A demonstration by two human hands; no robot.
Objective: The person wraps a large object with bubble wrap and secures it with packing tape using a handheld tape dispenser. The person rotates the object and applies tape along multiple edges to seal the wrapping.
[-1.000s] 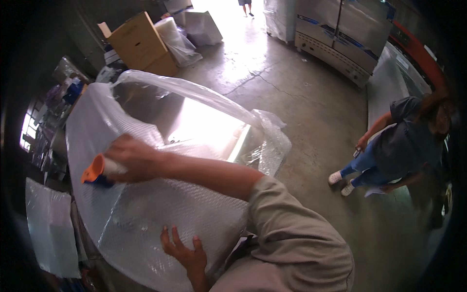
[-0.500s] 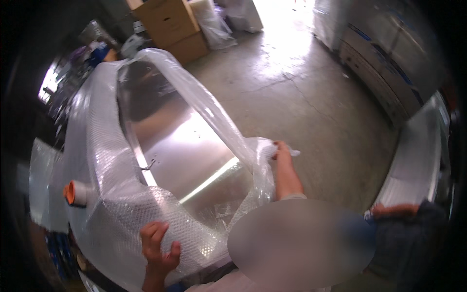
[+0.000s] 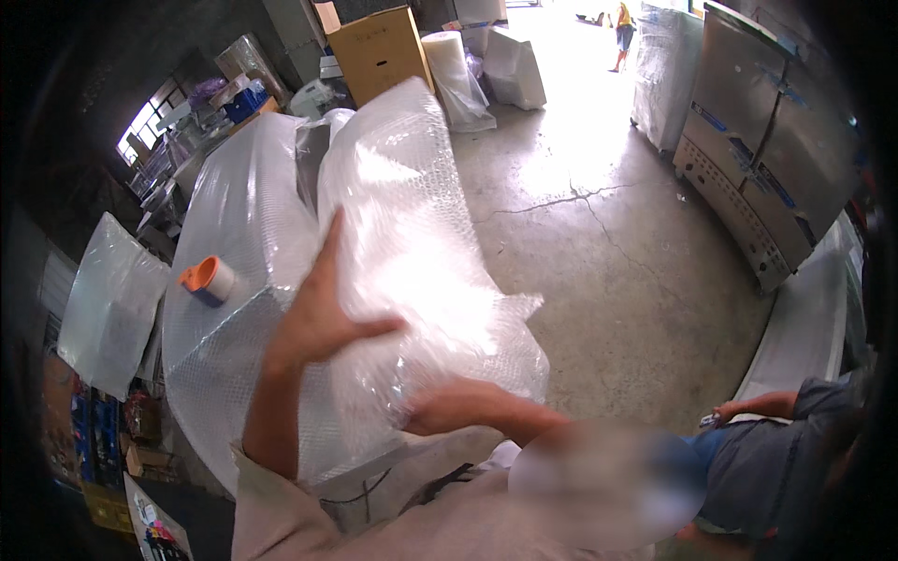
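A large sheet of bubble wrap lies folded over a long, bulky item, covering its metal top. My left hand is open above the wrap, thumb and fingers spread, nothing in its palm. Lower and to the right, my right hand is closed on the near edge of the bubble wrap; motion smears its fingertips. Left of my left hand, a roll of tape with an orange dispenser rests on the wrapped side. A narrow dark gap shows between the wrap layers at the far end.
Another person stands close on the right, a small item in hand. Steel cabinets line the right, beside a long wrapped panel. Cardboard boxes and a wrap roll stand beyond. A wrapped panel leans at left.
My right hand has brought the bubble wrap flap from the right across the metal top, which is now covered. My left hand has moved up and forward. The view has shifted.
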